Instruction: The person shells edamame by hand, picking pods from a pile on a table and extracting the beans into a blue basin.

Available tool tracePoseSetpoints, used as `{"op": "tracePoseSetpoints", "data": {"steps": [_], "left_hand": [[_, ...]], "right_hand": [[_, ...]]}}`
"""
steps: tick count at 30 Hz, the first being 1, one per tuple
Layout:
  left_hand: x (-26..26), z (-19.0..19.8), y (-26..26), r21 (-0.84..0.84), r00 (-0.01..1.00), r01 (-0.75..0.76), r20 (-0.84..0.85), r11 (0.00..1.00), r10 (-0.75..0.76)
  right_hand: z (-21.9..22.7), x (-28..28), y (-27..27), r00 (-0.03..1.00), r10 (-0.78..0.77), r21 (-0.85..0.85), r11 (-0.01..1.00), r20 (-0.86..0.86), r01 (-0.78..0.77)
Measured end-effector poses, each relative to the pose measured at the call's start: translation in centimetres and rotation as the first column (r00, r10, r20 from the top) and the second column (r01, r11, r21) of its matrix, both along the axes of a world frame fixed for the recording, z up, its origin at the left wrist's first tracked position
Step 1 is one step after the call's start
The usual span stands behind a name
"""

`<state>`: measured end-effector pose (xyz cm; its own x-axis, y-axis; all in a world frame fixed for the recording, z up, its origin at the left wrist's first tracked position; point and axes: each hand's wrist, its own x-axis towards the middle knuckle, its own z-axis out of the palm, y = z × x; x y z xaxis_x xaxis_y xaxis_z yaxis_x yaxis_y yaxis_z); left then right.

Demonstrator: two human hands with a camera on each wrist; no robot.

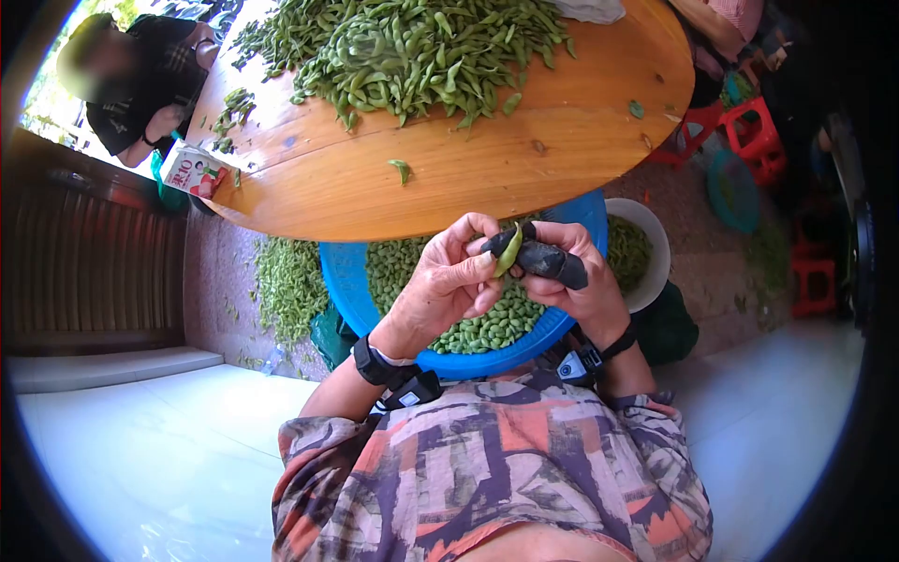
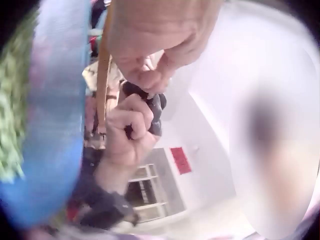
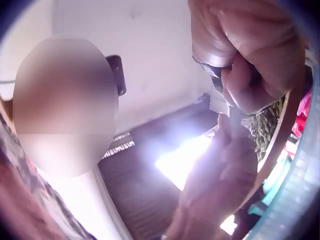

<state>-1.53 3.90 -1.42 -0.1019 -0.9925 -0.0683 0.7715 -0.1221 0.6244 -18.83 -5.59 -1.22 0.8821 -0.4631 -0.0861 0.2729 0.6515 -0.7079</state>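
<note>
A green soybean pod (image 1: 508,251) stands upright between the two hands, above a blue basin (image 1: 342,286) of shelled green beans (image 1: 487,323). My left hand (image 1: 448,273) pinches the pod with its thumb and forefinger. The right hand (image 1: 590,281) has black covers (image 1: 552,264) on its thumb and forefinger, and these grip the pod from the other side. In the left wrist view the right hand (image 2: 127,130) has its fingers curled in by the black covers. The right wrist view has the left hand (image 3: 220,170) close below the right, with the pod mostly hidden.
Ahead is a wooden table (image 1: 562,155) with a large heap of pods (image 1: 412,56) and a printed box (image 1: 192,170) at its left edge. A white bucket (image 1: 660,253) stands right of the basin; empty-looking pods (image 1: 290,281) litter the floor. A person (image 1: 154,84) sits at left.
</note>
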Motion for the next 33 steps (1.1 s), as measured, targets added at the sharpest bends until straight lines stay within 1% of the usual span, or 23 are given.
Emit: {"op": "tracePoseSetpoints", "data": {"steps": [1, 2, 3, 4, 5, 6, 7, 9, 10, 11, 13, 16, 17, 18, 19, 20, 22, 23, 24, 25, 27, 29, 33], "left_hand": [[-0.1, 0.0, -0.1, 0.046, 0.997, -0.015, 0.077, 0.999, 0.012], [-0.2, 0.0, -0.3, 0.004, 0.982, -0.036, 0.184, 0.999, 0.035], [-0.2, 0.1, -0.4, 0.006, 0.982, -0.036, 0.183, 0.999, 0.035], [-0.2, 0.3, -0.6, 0.011, 0.920, -0.067, 0.388, 0.998, 0.058], [-0.2, 0.6, -0.7, 0.008, 0.814, -0.099, 0.575, 0.995, 0.076], [-0.3, 1.1, -0.8, 0.047, 0.778, -0.126, 0.625, 0.991, 0.069], [-0.2, 1.2, -0.7, 0.049, 0.779, -0.128, 0.623, 0.991, 0.070], [0.0, 1.2, -0.7, -0.212, 0.313, -0.053, 0.924, 0.976, 0.218], [0.1, 1.1, -0.8, -0.324, 0.177, -0.003, 0.931, 0.946, 0.319], [0.2, 1.1, -0.8, -0.322, 0.179, -0.004, 0.931, 0.947, 0.318], [0.5, 1.2, -0.7, -0.341, -0.036, 0.099, 0.938, 0.935, 0.345], [0.9, 1.4, -0.4, -0.211, -0.022, 0.148, 0.976, 0.966, 0.217], [1.1, 1.4, -0.3, -0.212, -0.021, 0.147, 0.976, 0.966, 0.218], [1.4, 1.3, 0.0, -0.179, 0.104, 0.147, 0.981, 0.973, 0.164], [1.5, 1.2, 0.1, -0.145, 0.228, 0.151, 0.968, 0.978, 0.108], [1.4, 1.3, 0.1, -0.146, 0.231, 0.150, 0.967, 0.978, 0.109], [0.9, 1.3, 0.1, 0.116, 0.550, 0.001, 0.829, 0.993, -0.098], [0.7, 0.8, 0.1, 0.116, 0.550, 0.001, 0.829, 0.993, -0.097], [0.4, -0.1, 0.1, 0.087, 0.679, -0.048, 0.733, 0.995, -0.031], [-0.2, -0.3, 0.1, 0.065, 0.787, -0.101, 0.616, 0.993, 0.040], [-1.9, -0.3, 0.1, 0.076, 0.766, -0.193, 0.635, 0.978, 0.102], [-3.2, -1.1, -0.1, -0.049, 0.679, -0.436, 0.638, 0.899, 0.364], [-4.4, -0.3, -0.1, -0.072, 0.668, -0.504, 0.600, 0.861, 0.441]], "right_hand": [[0.5, 0.0, 0.0, 1.000, 0.001, 0.000, 1.000, 0.000, -0.001], [1.2, -0.1, 0.0, 0.978, -0.091, -0.248, 0.968, -0.187, 0.043], [1.6, -0.1, 0.1, 0.914, -0.223, -0.484, 0.874, -0.338, 0.034], [1.7, 0.2, 0.2, 0.914, -0.223, -0.484, 0.875, -0.339, 0.034], [1.8, 0.5, 0.4, 0.903, -0.337, -0.730, 0.682, -0.266, 0.039], [1.8, 0.7, 0.6, 0.892, -0.421, -0.905, 0.424, -0.163, 0.035], [2.0, 0.7, 0.6, 0.892, -0.420, -0.905, 0.425, -0.166, 0.031], [2.5, 0.6, 0.6, 0.870, -0.428, -0.880, 0.474, -0.245, -0.015], [2.3, 0.6, 0.5, 0.869, -0.427, -0.879, 0.476, -0.249, -0.019], [1.9, 0.6, 0.4, 0.867, -0.441, -0.907, 0.420, -0.231, -0.028], [1.2, 0.6, 0.3, 0.865, -0.456, -0.931, 0.363, -0.212, -0.037], [0.4, 0.6, 0.2, 0.856, -0.444, -0.924, 0.372, -0.266, -0.094], [0.2, 0.5, 0.2, 0.870, -0.406, -0.885, 0.461, -0.278, -0.068], [0.1, 0.4, 0.1, 0.885, -0.366, -0.836, 0.547, -0.287, -0.045], [0.3, 0.5, 0.3, 0.885, -0.366, -0.836, 0.546, -0.288, -0.047], [0.7, 0.6, 0.5, 0.875, -0.395, -0.848, 0.529, -0.280, -0.032], [0.7, 1.0, 1.3, 0.865, -0.422, -0.859, 0.512, -0.273, -0.022], [0.0, 1.4, 1.8, 0.827, -0.526, -0.929, 0.369, -0.198, 0.012], [-0.5, 1.8, 2.4, 0.783, -0.613, -0.976, 0.215, -0.108, 0.034], [-0.6, 2.3, 3.2, 0.783, -0.612, -0.976, 0.214, -0.107, 0.033], [-0.9, 3.0, 4.5, 0.664, -0.746, -0.997, -0.002, 0.054, 0.079], [-1.3, 3.0, 4.9, 0.681, -0.728, -0.996, -0.028, 0.077, 0.082], [-1.5, 2.8, 5.1, 0.703, -0.707, -0.997, -0.060, 0.075, 0.047]]}}
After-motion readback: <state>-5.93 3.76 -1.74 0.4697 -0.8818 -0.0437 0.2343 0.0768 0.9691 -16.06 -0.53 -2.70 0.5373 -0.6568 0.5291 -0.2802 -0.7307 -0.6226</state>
